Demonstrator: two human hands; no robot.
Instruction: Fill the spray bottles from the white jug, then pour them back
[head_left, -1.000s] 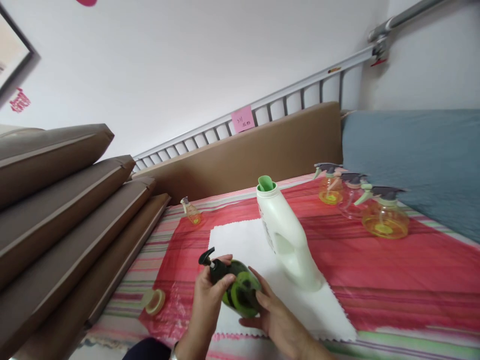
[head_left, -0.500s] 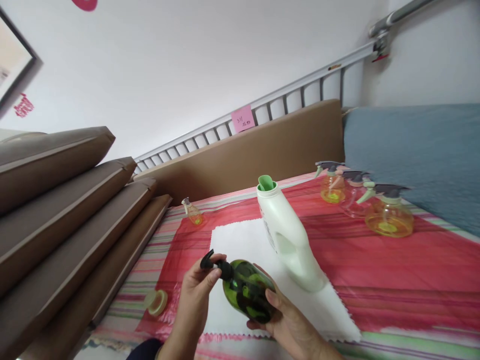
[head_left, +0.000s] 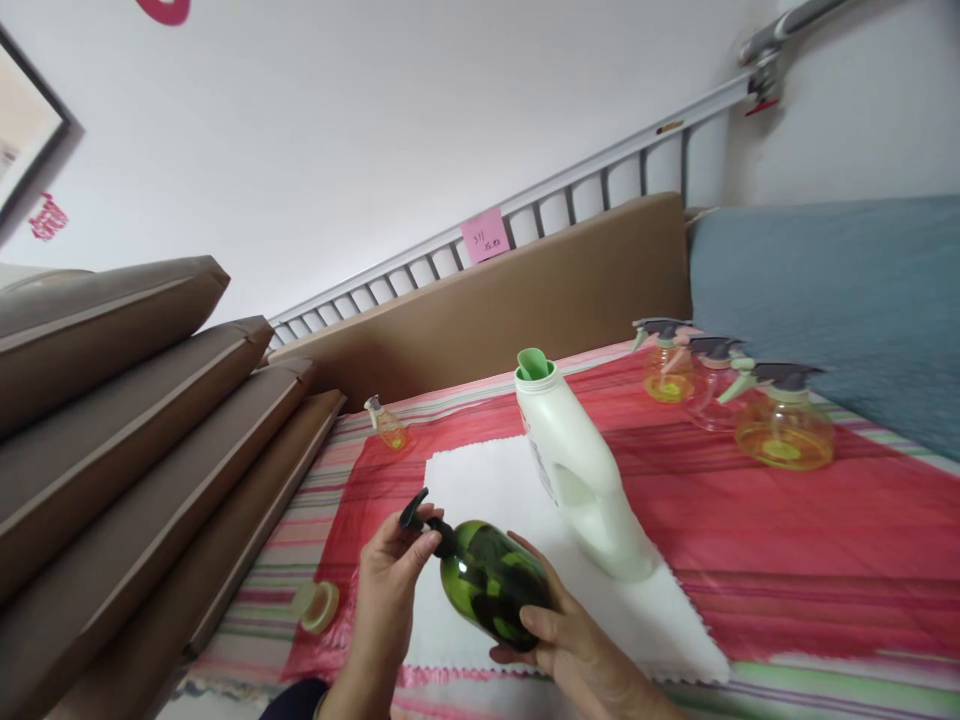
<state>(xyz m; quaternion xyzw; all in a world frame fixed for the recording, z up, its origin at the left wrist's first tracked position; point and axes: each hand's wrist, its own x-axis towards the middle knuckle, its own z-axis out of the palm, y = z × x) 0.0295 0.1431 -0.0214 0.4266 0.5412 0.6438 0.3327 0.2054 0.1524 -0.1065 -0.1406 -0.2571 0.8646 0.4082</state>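
Note:
A dark green see-through pump bottle [head_left: 491,582] lies tilted between my hands above a white sheet [head_left: 469,485]. My left hand [head_left: 394,565] pinches its black pump head [head_left: 433,528] at the neck. Around the lower body of the bottle wraps my right hand [head_left: 559,635], thumb on the near side. Just beyond stands a pale green jug [head_left: 581,465] with a side handle and an uncapped mouth, a green spout showing inside. A round pale cap [head_left: 319,607] rests on the cloth left of my left hand.
Several spray bottles with yellowish liquid or clear bodies, one a large spray bottle [head_left: 784,430], stand on the red cloth [head_left: 750,540] at right. A small spray bottle [head_left: 388,425] is at far left. Stacked brown cushions [head_left: 150,450] border the left; a brown panel [head_left: 487,310] runs behind.
The green bottle and both hands have turned and shifted very slightly left. My grip stays the same, and the pump head is still at the bottle's neck.

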